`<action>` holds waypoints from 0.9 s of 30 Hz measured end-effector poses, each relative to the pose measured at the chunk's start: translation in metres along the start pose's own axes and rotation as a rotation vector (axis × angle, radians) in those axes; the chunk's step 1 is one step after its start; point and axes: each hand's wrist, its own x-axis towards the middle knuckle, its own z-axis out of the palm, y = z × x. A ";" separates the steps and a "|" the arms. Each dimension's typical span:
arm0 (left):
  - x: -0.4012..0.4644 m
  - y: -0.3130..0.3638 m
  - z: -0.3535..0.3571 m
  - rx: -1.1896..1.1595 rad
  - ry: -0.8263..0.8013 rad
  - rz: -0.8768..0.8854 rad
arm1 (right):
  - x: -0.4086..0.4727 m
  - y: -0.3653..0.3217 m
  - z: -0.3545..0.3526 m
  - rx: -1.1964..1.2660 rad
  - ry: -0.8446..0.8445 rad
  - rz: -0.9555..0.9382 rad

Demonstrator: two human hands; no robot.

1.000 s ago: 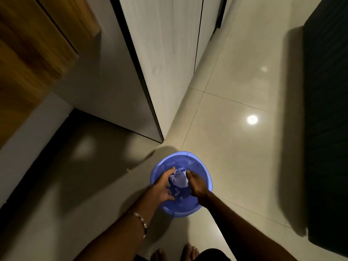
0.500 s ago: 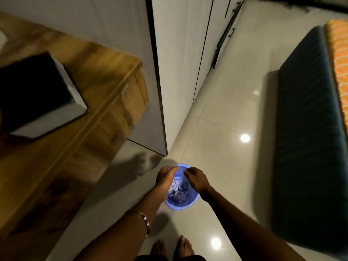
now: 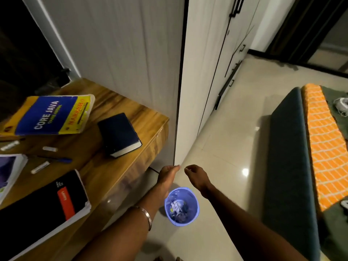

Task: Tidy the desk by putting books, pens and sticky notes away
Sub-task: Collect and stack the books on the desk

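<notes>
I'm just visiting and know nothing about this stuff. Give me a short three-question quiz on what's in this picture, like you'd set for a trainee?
1. True or false: the left hand and the right hand are each holding a book.
2. Where does the blue bin stand? A on the wooden desk; B on the tiled floor beside the desk; C on the bed.
3. Fill in: the yellow and blue book on the desk reads "CORE ____".

Key
1. False: both hands hold nothing, above the bin.
2. B. It has crumpled paper in it.
3. JAVA.
</notes>
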 end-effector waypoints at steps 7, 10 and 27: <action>-0.072 0.060 -0.016 -0.033 0.026 0.110 | -0.033 -0.064 -0.031 -0.015 0.005 -0.124; -0.098 0.076 -0.028 -0.075 0.055 0.148 | -0.046 -0.092 -0.041 -0.051 -0.024 -0.207; -0.173 0.106 -0.142 -0.236 0.444 0.283 | -0.085 -0.209 0.003 -0.194 -0.320 -0.521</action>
